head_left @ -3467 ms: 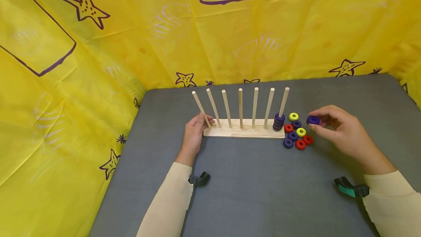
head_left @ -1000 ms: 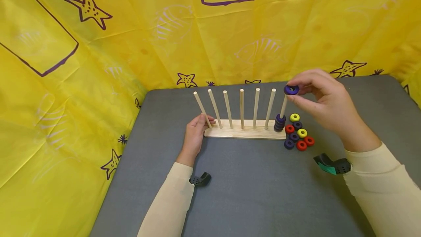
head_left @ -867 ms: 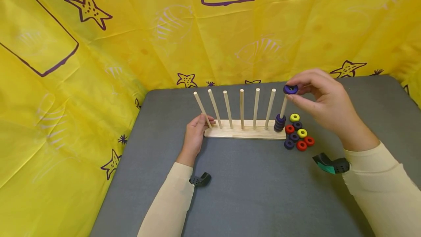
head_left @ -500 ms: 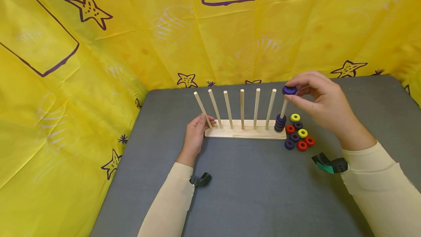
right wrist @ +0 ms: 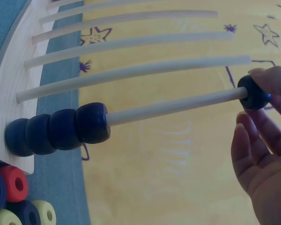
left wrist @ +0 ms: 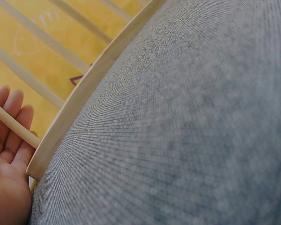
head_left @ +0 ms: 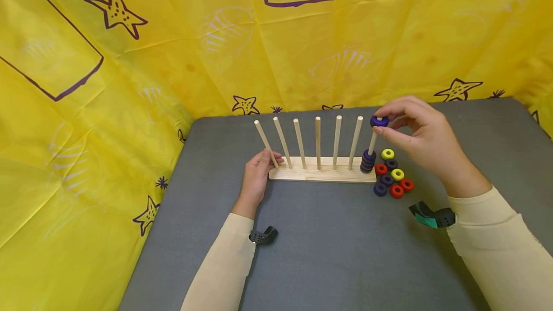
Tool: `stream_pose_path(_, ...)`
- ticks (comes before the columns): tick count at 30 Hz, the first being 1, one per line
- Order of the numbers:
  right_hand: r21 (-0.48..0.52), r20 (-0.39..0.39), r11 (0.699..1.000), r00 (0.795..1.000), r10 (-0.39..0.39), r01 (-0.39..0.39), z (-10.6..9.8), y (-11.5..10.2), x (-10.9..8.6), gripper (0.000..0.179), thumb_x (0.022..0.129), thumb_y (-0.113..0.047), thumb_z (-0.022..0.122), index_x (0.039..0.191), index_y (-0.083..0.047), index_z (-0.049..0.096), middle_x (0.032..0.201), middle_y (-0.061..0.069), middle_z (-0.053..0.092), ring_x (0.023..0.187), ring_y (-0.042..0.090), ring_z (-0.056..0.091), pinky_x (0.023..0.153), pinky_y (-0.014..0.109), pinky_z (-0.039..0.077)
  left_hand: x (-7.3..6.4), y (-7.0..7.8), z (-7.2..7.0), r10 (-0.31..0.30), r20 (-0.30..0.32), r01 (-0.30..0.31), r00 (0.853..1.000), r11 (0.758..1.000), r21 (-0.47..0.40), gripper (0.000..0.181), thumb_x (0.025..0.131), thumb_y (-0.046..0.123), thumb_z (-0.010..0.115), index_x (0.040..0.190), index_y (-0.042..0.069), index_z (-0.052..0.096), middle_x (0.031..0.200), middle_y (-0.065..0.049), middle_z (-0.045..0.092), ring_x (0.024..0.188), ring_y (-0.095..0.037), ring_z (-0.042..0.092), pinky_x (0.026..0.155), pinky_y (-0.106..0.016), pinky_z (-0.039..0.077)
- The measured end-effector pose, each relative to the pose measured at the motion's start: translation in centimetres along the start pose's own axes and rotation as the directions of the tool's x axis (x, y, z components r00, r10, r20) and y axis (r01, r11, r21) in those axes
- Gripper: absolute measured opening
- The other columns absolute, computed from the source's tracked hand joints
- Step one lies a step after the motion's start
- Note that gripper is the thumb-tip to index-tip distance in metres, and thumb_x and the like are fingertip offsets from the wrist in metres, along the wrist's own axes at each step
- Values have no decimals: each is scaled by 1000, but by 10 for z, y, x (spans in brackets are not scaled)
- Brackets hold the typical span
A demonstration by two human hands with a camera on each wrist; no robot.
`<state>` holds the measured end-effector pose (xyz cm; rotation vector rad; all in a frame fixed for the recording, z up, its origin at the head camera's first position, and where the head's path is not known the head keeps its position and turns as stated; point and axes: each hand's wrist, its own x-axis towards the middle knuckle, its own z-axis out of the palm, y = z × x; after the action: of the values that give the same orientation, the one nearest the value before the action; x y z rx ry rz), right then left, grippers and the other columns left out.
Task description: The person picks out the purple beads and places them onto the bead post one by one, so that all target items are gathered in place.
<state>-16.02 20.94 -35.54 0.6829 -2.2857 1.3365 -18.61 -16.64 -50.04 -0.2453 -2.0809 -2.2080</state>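
Observation:
A wooden peg stand (head_left: 321,175) lies on the grey table with a row of upright pegs. At its left end, my left hand (head_left: 255,174) holds it around the leftmost peg (head_left: 265,143), the fingers passing behind that peg. My right hand (head_left: 425,140) pinches a blue bead (head_left: 378,122) between thumb and fingers at the top of the rightmost peg (head_left: 373,142). The peg's tip pokes into the bead's hole. Lower on this peg sits a stack of blue beads (right wrist: 56,130), down against the base.
Loose blue, red and yellow beads (head_left: 397,174) lie in a cluster beside the stand's right end. A yellow patterned cloth (head_left: 294,52) hangs behind the table (head_left: 319,244) and along its left side. Dark wrist straps (head_left: 433,216) stick out near both sleeves.
My right hand has carried the blue bead up and left from beside the loose beads to the rightmost peg, then tilted and lowered it onto the tip. My left hand stays put.

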Motion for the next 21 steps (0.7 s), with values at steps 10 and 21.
stream_pose_path(10,15,-10,1000,1000,18,-18,0,3,-3,42,83,22,83,119,1,77,113,4,68,94,11,64,85,14,52,0,0,1,2,1,-2,1000,1000,-1,46,120,25,48,116,-16,69,112,-22,73,110,-35,71,100,-40,55)
stream_pose_path(21,69,-18,998,1000,0,2,-1,4,-5,35,88,21,78,119,4,76,113,8,69,97,14,64,85,16,52,-1,0,0,-4,-2,4,1000,1000,-5,47,119,26,50,117,-16,69,110,-15,75,111,-34,72,100,-39,55)
